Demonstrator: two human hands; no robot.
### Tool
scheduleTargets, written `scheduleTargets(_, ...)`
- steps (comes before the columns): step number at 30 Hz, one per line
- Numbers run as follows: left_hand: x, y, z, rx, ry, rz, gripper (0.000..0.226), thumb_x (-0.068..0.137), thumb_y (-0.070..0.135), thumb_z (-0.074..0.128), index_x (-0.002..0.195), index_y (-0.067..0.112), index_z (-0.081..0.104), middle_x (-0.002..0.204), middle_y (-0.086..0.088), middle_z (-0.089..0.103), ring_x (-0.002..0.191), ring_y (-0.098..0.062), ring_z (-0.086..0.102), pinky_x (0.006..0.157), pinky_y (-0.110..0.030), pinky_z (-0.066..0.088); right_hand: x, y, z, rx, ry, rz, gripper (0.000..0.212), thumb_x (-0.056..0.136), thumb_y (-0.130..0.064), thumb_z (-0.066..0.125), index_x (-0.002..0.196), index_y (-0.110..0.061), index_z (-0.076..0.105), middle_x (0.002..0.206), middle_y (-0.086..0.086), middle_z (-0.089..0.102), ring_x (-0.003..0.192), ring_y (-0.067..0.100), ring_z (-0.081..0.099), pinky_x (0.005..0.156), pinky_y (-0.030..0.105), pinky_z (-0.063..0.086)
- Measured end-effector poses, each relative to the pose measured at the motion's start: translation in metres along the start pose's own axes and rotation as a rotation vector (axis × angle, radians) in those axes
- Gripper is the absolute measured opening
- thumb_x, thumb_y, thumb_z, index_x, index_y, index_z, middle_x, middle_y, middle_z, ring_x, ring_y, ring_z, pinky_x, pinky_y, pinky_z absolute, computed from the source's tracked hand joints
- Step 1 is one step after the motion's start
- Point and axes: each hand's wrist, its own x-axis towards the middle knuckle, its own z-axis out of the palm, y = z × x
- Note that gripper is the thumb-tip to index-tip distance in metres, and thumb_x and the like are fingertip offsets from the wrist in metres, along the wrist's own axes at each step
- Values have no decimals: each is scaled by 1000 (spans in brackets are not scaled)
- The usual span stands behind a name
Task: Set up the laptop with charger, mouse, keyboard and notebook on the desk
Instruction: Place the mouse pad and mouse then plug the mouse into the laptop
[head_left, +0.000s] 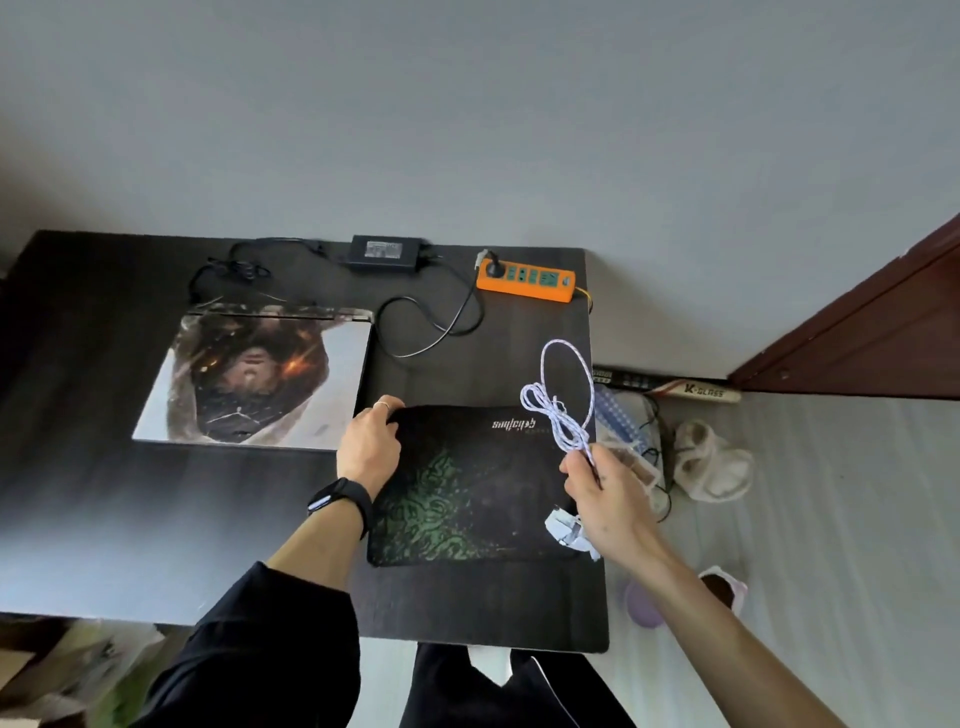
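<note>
Dark desk (104, 545) by a grey wall, closed laptop (254, 379) on the left, left hand (369, 447) with its grip curled on the mouse pad (467, 488) far corner, right hand (608, 499) pinching the looped white cable (558, 410) with what looks like the mouse (566, 530) right under it, at the pad's right edge.

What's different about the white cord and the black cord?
The white cord is pale and held up in the air, pinched by the right hand; the black cord is dark and lies on the desk. The black cord runs to the orange power strip; the white cord does not. Both are curled in loops.
</note>
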Motion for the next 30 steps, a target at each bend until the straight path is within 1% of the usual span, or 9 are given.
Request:
scheduleTargets(4,25,-13,9,-7,-76,11,32,92,4,53,118,21,60,110,-9,69,104,-32,62,83,-36,50,4,-10,16,75,28,37,30,104,-27,43,76,-18,49,49,-15,43,49,5,35,53,30,29)
scheduleTargets(9,51,-33,16,-16,-150,4,33,93,4,54,122,19,59,112,-13,69,107,-35,61,84,-37,48,6,-36,31,51,105,70,28,104,-31,43,85,-17,56,59,-11,47,57,8,45,59,28,39)
scheduleTargets(15,73,-47,20,-51,-229,18,32,92,9,59,120,24,62,114,-10,71,109,-31,64,88,-36,51,17,-56,57,63,156,113,28,103,-32,42,84,-17,56,50,-15,45,52,6,39,50,23,35)
scheduleTargets(18,78,-50,24,-62,-241,17,33,93,8,58,122,23,62,116,-9,70,109,-30,64,88,-36,51,22,-66,66,79,122,119,28,103,-31,42,86,-15,57,49,-13,44,50,6,37,45,21,36)
scheduleTargets(20,79,-48,25,-13,-240,46,37,92,8,56,126,22,60,122,-11,64,111,-34,60,90,-40,51,27,-70,70,123,95,125,27,103,-30,42,86,-14,56,51,-11,41,48,7,33,42,21,32)
scheduleTargets(23,67,-31,23,29,-176,170,54,84,6,58,136,20,53,137,-11,44,121,-34,47,103,-42,43,37,-67,73,241,63,174,27,104,-28,43,85,-13,56,63,-3,39,50,9,30,45,22,26)
scheduleTargets(25,49,-12,23,-26,-290,276,67,76,5,57,139,25,50,140,-4,41,125,-29,44,106,-38,41,45,-62,74,334,34,236,25,105,-25,44,87,-12,55,63,-2,39,48,8,29,44,21,25)
scheduleTargets(28,14,12,35,-13,-653,367,86,69,10,58,140,52,36,150,10,28,134,-16,32,105,-38,45,57,-53,69,490,1,316,25,107,-23,43,88,-11,54,57,-6,41,43,7,28,41,20,24)
scheduleTargets(30,-6,23,50,36,-795,420,78,72,18,65,134,57,38,153,14,24,136,-12,30,104,-40,46,63,-47,62,508,5,336,25,107,-24,43,89,-11,54,55,-8,43,42,6,29,40,19,26)
